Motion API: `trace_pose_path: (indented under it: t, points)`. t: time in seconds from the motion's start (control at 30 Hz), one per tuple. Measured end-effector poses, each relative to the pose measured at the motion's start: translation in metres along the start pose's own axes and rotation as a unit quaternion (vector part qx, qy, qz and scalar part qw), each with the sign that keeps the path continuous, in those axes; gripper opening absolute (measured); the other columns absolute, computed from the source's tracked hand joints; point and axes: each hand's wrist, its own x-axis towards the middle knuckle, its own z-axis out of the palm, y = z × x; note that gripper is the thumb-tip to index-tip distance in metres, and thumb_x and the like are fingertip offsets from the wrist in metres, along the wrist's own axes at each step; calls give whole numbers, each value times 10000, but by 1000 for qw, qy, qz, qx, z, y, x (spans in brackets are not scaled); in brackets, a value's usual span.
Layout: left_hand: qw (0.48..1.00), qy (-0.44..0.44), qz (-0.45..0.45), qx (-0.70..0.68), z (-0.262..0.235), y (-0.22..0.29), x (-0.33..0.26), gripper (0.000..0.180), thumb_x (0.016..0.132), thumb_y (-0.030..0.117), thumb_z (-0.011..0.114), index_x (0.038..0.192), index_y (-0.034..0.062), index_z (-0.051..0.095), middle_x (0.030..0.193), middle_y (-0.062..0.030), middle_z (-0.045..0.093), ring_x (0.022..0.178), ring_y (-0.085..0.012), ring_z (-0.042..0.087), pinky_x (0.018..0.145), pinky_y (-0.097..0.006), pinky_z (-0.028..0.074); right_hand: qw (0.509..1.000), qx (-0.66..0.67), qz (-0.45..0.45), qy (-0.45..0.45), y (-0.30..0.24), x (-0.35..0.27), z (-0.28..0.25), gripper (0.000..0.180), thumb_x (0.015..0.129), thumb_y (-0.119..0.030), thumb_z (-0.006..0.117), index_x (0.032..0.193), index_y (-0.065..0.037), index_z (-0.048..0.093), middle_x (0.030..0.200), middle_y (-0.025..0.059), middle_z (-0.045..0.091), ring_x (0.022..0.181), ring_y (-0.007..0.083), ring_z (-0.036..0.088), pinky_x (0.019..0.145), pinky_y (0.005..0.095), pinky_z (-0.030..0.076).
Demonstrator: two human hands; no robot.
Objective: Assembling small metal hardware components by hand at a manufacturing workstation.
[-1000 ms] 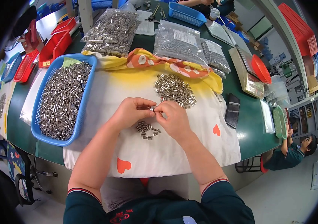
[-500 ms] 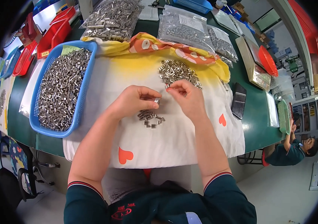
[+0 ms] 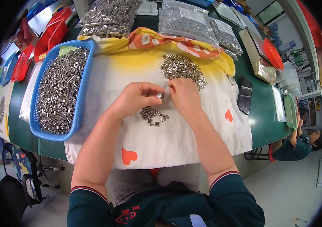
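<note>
My left hand (image 3: 140, 96) is closed, with small silvery metal sleeves (image 3: 160, 96) pinched between thumb and fingers; how many cannot be told. Close beside it, my right hand (image 3: 184, 94) has its fingers curled together at the near edge of a heap of metal sleeves (image 3: 181, 68). A small red spot shows at its fingertips, but what they hold is hidden. Below my left hand a smaller group of loose sleeves (image 3: 151, 114) lies on the white cloth (image 3: 176, 147). To the left stands a blue basket (image 3: 78, 109) full of similar sleeves.
Bags of metal parts (image 3: 110, 17) and clear bags (image 3: 185, 22) line the back, behind a bunched yellow cloth edge (image 3: 142, 41). A phone (image 3: 245, 94) lies right, near a red dish (image 3: 273, 53). Red bins (image 3: 51, 38) stand far left. Another person (image 3: 299, 145) sits far right.
My right hand has turned and moved slightly left and up, its fingers now more curled. My left hand stays nearly in place, still gripping metal sleeves. The whole view has shifted slightly.
</note>
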Motion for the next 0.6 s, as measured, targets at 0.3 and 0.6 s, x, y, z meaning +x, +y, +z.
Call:
trace_pose_path:
  t: [0.3, 0.6]
  points:
    - [997, 38, 25, -69, -1, -2, 2, 283, 770, 10, 604, 1045, -29, 553, 879, -49, 610, 779, -86, 572, 694, -209, 465, 863, 460, 202, -54, -13, -3, -23, 116, 768, -23, 567, 881, -18, 593, 800, 26, 589, 713, 96, 533, 665, 225, 433]
    - [995, 39, 27, -88, 0, -4, 2, 313, 766, 10, 609, 1068, -39, 542, 898, -62, 615, 799, -95, 575, 722, -214, 465, 897, 423, 122, -43, -24, -5, -29, 76, 744, 1, 591, 820, -1, 591, 791, 22, 590, 695, 86, 527, 624, 216, 426]
